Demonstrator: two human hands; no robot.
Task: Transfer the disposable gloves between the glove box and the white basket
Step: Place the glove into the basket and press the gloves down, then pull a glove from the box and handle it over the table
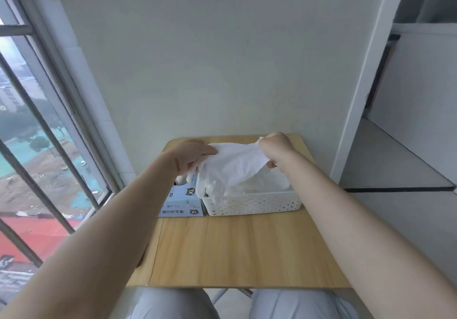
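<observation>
Wooden table against the wall; white basket at its far end, glove box touching it on the left, printed "XL". Basket holds a loose heap of disposable gloves. One white glove is stretched in the air over the basket and the box's right edge, between both hands. Risks, as judged: thin film pulled taut from both ends may tear or snap out of a grip; its lower edge hangs among the heap, so it looks likely to cling and drag neighbours over the rim onto the table; the light basket or box could shift if the glove snags, since neither is braced. Which container this glove is bound for cannot be told. Left hand: fingers curled, gripping the glove's left end above the box; lower fingertips hidden. Right hand: closed to a fist, pinching the glove's bunched right end over the basket's back.
</observation>
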